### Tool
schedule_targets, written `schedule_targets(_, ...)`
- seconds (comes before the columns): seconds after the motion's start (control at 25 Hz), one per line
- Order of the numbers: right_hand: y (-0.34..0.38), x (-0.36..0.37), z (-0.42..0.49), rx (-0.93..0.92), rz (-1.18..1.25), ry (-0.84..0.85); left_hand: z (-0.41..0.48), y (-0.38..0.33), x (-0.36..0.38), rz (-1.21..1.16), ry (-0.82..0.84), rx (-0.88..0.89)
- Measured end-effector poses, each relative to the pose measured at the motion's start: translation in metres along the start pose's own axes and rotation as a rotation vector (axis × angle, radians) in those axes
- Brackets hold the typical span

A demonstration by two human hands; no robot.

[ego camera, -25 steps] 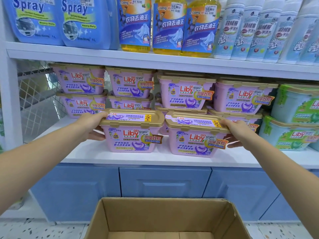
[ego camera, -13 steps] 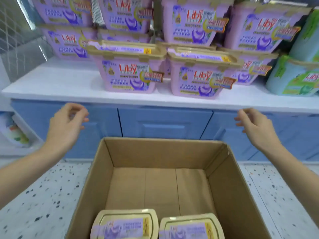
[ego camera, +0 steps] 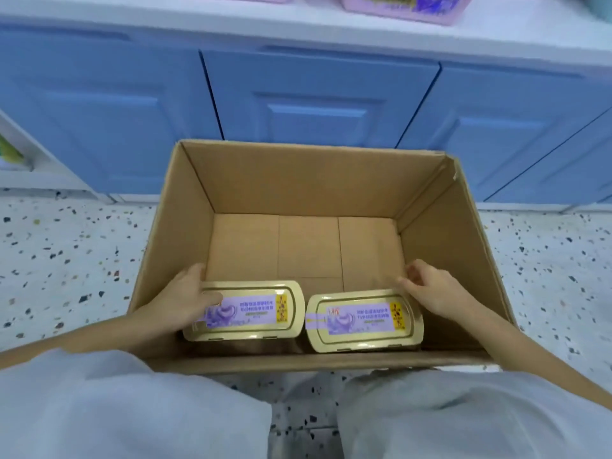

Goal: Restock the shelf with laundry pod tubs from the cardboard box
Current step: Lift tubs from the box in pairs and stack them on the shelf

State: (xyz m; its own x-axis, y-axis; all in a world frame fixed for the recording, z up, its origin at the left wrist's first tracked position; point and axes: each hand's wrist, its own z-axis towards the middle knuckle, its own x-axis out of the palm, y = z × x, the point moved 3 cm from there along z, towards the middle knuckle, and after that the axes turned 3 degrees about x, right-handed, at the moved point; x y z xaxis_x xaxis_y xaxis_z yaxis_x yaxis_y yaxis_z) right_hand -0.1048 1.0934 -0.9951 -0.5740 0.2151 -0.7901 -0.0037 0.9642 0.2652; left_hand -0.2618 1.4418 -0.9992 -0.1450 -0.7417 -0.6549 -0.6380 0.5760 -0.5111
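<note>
Two tubs [ego camera: 244, 311] [ego camera: 364, 321] side by side against cardboard box [ego camera: 457, 260] near wall, left hand [ego camera: 182, 301] resting on left lid with loose grip, right hand [ego camera: 430, 289] just beside right tub, grip apart.

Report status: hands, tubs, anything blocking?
Left hand on left tub, right hand at right tub. Neither lifted. Box otherwise bare, nothing blocking.

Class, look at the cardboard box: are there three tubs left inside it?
No: only two tubs, the left tub and the right tub, sit in the cardboard box.
</note>
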Motion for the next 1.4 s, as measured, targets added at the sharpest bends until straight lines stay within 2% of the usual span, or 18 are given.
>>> schedule_targets(0.12,-0.017,0.022,0.004,0.171,-0.060,0.183,-0.002,0.017,0.016,-0.263,-0.006,-0.152)
schedule_targets(0.28,-0.023,0.030,0.005,0.378,0.310,0.430,0.005,0.023,0.022,-0.295,-0.049,-0.251)
schedule_targets(0.44,-0.032,0.032,0.008,0.380,0.412,0.459,0.010,0.035,0.025,-0.324,-0.075,-0.299)
schedule_targets(0.76,-0.043,0.043,0.009,0.427,0.443,0.546,0.017,0.040,0.044,-0.713,0.030,-0.579)
schedule_targets(0.88,-0.043,0.040,0.011,0.401,0.470,0.489,0.018,0.038,0.044,-0.799,0.061,-0.593)
schedule_targets(1.04,-0.033,0.028,0.007,0.283,0.495,0.379,0.020,0.027,0.036,-0.722,0.052,-0.478)
schedule_targets(1.28,-0.008,-0.013,-0.006,0.082,0.040,0.068,0.020,-0.001,0.001,-0.514,-0.075,-0.190)
schedule_targets(1.4,0.003,-0.056,-0.025,0.029,0.096,-0.102,0.010,-0.024,-0.033,-0.537,-0.132,-0.058)
